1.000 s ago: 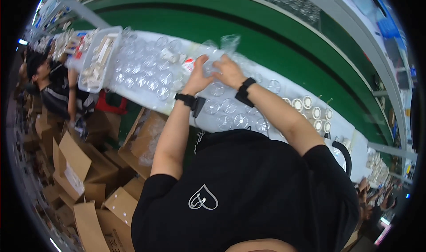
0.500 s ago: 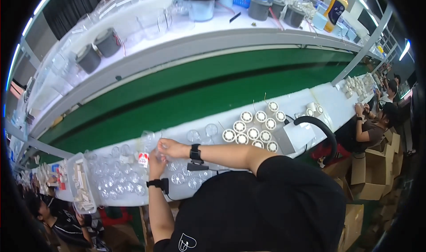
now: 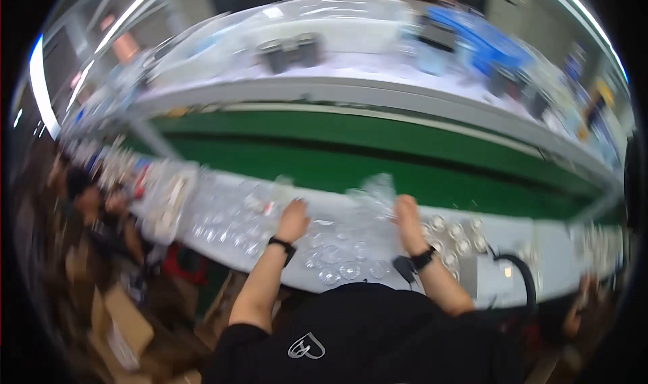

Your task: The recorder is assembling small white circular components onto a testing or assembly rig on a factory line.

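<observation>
My left hand [image 3: 293, 220] is over the white tabletop, beside clear round plastic covers [image 3: 226, 222]; motion blur smears its fingers. To its right, my right hand [image 3: 407, 220] appears upright with fingers stretched out, against a crumpled-looking clear plastic piece [image 3: 378, 193] at the table's far edge. Blur hides whether its thumb grips that plastic. Several more clear domed covers [image 3: 349, 270] lie between and below my hands. Each wrist wears a black band, with a dark box [image 3: 404, 269] by the right one. Just right of that hand stand white round fan-like units [image 3: 460, 234].
A clear bin [image 3: 164, 205] of pale parts stands at the left end, near a co-worker [image 3: 88, 195]. A grey box [image 3: 484, 276] and a black curved hose [image 3: 526, 276] are to the right. A raised shelf [image 3: 364, 90] runs across the far side above a green surface [image 3: 304, 134].
My hands, close together before, are now apart; the right one has moved right, beside the fan-like units. The whole view has swung left and is blurred.
</observation>
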Demonstrator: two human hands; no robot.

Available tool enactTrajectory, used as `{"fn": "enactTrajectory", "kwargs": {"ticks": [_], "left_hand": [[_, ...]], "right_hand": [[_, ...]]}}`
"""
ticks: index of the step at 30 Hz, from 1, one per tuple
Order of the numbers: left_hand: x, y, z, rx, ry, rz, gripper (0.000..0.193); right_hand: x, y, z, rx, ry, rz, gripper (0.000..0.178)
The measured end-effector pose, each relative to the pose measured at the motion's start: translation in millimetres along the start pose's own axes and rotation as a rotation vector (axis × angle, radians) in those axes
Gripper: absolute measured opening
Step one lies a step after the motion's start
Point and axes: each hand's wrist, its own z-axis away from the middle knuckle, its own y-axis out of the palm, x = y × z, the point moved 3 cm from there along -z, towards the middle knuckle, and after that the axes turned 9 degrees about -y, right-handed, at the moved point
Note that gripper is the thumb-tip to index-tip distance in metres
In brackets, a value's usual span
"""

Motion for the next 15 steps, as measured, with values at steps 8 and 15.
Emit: {"fn": "enactTrajectory", "kwargs": {"ticks": [8,15], "left_hand": [[-270.8,-259.4,-104.5,-1.024,0.604,0.246,0.021],[-398.9,-281.9,-247.6,-0.408,0.186,-0.225,0.042]], "right_hand": [[25.6,-35.4,38.4,-0.045,0.009,0.016,0.014],[36.0,-46.3,35.1,-0.145,-0.020,-0.060,0.016]]}}
